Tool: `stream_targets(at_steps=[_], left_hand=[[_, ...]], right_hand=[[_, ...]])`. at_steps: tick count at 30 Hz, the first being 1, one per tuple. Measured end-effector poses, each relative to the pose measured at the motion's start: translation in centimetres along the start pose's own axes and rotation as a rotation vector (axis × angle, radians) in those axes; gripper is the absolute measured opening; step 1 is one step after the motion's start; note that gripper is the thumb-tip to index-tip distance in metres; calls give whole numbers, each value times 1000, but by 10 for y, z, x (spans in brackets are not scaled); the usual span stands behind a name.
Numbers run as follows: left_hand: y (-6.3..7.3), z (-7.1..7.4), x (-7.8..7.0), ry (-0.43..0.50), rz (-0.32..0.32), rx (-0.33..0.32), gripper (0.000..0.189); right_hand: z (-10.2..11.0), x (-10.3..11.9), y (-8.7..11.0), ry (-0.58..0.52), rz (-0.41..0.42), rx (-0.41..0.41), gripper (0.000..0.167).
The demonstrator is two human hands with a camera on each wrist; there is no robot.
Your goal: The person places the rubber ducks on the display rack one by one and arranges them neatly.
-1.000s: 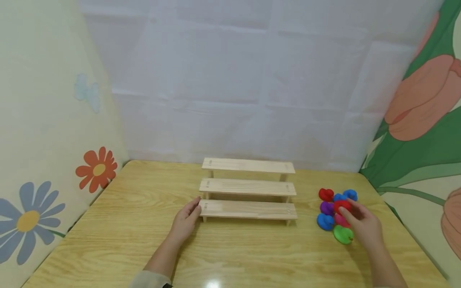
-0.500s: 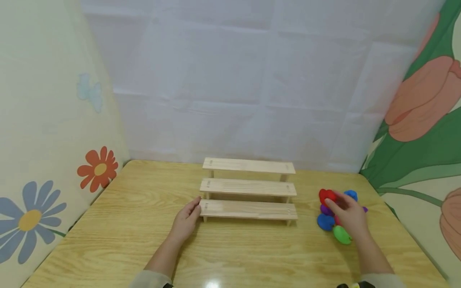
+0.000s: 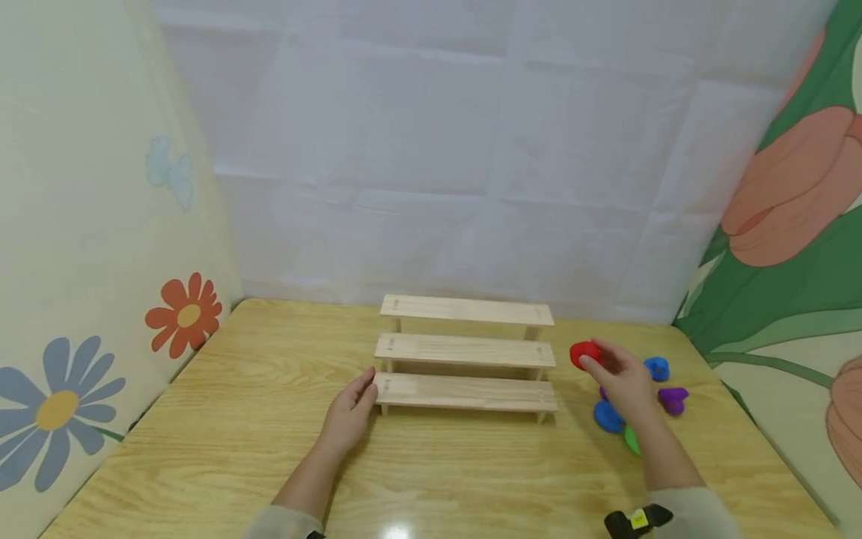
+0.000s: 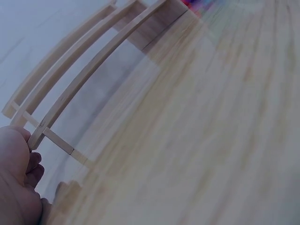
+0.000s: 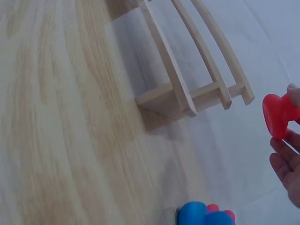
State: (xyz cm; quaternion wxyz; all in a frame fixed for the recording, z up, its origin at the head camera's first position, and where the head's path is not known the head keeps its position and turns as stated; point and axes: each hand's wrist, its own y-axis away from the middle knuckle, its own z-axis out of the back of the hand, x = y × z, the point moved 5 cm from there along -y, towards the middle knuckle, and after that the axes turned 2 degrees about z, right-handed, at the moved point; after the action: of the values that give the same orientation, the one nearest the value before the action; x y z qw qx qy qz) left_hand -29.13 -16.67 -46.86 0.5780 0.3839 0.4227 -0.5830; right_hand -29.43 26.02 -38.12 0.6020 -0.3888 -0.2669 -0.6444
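Pinching a smooth, rounded red toy (image 3: 583, 355), the right hand (image 3: 625, 383) hovers right of the three-tiered wooden rack (image 3: 465, 349), whose left end the left hand (image 3: 346, 415) grips.

Soft, even light fills my head view, with one white glare spot (image 3: 397, 531) low on the worktop (image 3: 438, 471). My wrist views are dimmer, bluish, and bend the wooden rack (image 3: 465, 350) into curves.

You can read no words, brands or numbers here: the yellow label (image 3: 639, 518) on your black right-wrist band (image 3: 616, 525) is too small, as are the dark marks (image 3: 387, 385) at the wooden rack's (image 3: 465, 392) left edge.
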Motion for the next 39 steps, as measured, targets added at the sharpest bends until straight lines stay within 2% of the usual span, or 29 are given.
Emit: stream_targets(at_steps=[4, 9, 19, 26, 39], left_hand=[[-1, -1, 1, -14, 12, -2, 48], [-1, -1, 2, -32, 22, 2, 49], [0, 0, 2, -21, 26, 11, 50], [1, -1, 1, -24, 26, 8, 49], [1, -1, 1, -10, 9, 1, 48]], right_hand=[[-3, 9, -3, 12, 3, -2, 70], [-9, 20, -10, -30, 10, 3, 66], [-25, 45, -27, -70, 81, 24, 57], [-38, 56, -36, -80, 132, 58, 54], [-65, 70, -48, -181, 173, 113, 50]])
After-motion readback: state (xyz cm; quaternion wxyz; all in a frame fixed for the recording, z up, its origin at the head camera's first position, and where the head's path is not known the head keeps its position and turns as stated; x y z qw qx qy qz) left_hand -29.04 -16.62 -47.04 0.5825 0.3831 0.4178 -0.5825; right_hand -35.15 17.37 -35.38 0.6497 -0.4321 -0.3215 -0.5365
